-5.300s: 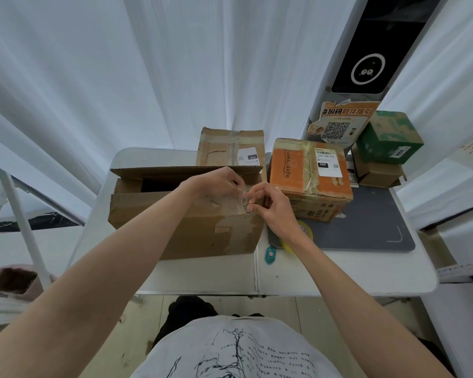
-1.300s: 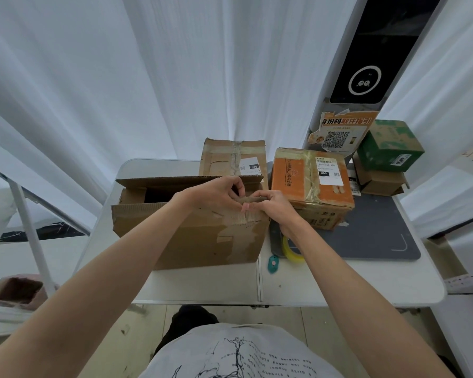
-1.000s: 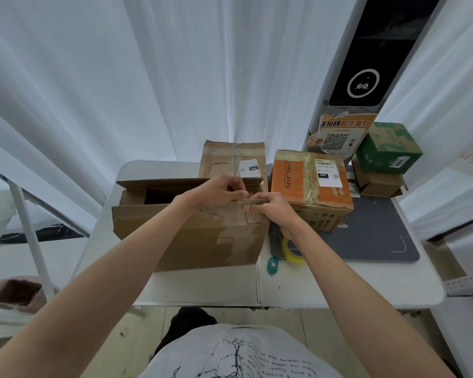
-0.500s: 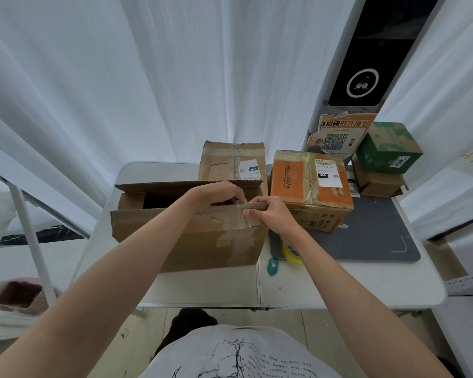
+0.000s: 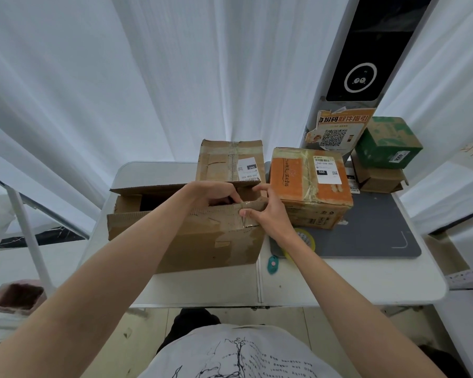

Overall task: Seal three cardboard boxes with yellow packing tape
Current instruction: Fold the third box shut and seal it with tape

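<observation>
A large brown cardboard box (image 5: 186, 241) stands open-topped on the white table (image 5: 339, 279), its near flap raised. My left hand (image 5: 213, 193) curls over the top edge of that flap. My right hand (image 5: 268, 214) grips the flap's right end, thumb on the front over a strip of old clear tape, fingers behind. A smaller taped brown box (image 5: 230, 162) stands behind it and an orange box (image 5: 309, 184) to its right. The yellow tape roll (image 5: 303, 238) lies by my right wrist, partly hidden.
A small teal cutter (image 5: 272, 264) lies near the big box's front right corner. A grey mat (image 5: 372, 227) covers the table's right part. A green box (image 5: 388, 143) sits on a brown one at back right, beside a black kiosk (image 5: 372, 50). White curtains hang behind.
Both hands rose from the taped front face to the flap's top edge. My right hand has spread, its thumb now on the front and its fingers behind the flap.
</observation>
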